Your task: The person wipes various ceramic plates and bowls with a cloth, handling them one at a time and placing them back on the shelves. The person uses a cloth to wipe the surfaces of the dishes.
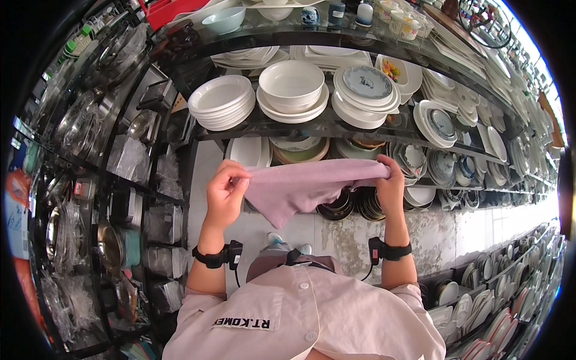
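A pink-mauve cloth (300, 185) is stretched between my two hands in front of the shelves, its lower corner hanging down in a point. My left hand (227, 189) pinches its left end between thumb and fingers. At the other end my right hand (390, 182) is closed round the cloth's edge. Beyond the cloth, on the shelf, stand a stack of white oval plates (221, 102), a deep white bowl (291, 85) on wider dishes, and a pile of plates topped by one with a blue-grey pattern (367, 83). Neither hand touches this crockery.
Dark shelves (150, 72) with plastic-wrapped metalware rise on my left. A top shelf holds a pale blue bowl (224, 20) and small jars (363, 13). Under the cloth, dark bowls (336, 207) sit low down. Racks of plates (480, 294) stand at the lower right, beside a worn floor (420, 234).
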A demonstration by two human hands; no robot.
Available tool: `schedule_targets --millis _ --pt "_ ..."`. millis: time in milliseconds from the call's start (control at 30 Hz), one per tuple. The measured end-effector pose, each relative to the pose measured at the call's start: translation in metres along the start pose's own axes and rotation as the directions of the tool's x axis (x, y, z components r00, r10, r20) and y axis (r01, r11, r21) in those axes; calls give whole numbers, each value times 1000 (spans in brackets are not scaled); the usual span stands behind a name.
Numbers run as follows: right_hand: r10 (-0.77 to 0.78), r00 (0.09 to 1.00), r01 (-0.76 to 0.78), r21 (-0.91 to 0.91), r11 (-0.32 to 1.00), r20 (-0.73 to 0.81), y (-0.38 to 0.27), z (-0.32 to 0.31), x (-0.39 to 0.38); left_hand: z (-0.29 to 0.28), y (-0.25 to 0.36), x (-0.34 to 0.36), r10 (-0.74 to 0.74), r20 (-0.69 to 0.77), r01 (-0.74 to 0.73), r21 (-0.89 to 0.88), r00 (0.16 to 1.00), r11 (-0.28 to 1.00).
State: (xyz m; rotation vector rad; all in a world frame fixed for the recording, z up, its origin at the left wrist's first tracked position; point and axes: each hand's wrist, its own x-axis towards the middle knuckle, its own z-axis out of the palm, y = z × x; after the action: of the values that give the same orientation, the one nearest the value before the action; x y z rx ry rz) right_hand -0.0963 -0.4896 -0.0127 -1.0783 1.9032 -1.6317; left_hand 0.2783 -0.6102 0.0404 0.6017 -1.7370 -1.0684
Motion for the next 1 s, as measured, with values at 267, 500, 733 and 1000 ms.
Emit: schedule_targets --millis 267,500,733,1000 --pt "220 973 -186 331 925 -69 53 -12 -4 20 -17 -7 -154 172 135 115 973 984" --pt "212 959 -141 329 934 -188 66 -37 -17 39 -10 -4 -265 258 160 364 929 918" --pt "-336 906 176 -493 852 -256 36 -54 -35 47 -20 7 -241 196 165 342 951 925" --pt "-111 847 123 -12 992 -520 51 -62 -39 68 -32 16 -47 127 37 74 991 997"
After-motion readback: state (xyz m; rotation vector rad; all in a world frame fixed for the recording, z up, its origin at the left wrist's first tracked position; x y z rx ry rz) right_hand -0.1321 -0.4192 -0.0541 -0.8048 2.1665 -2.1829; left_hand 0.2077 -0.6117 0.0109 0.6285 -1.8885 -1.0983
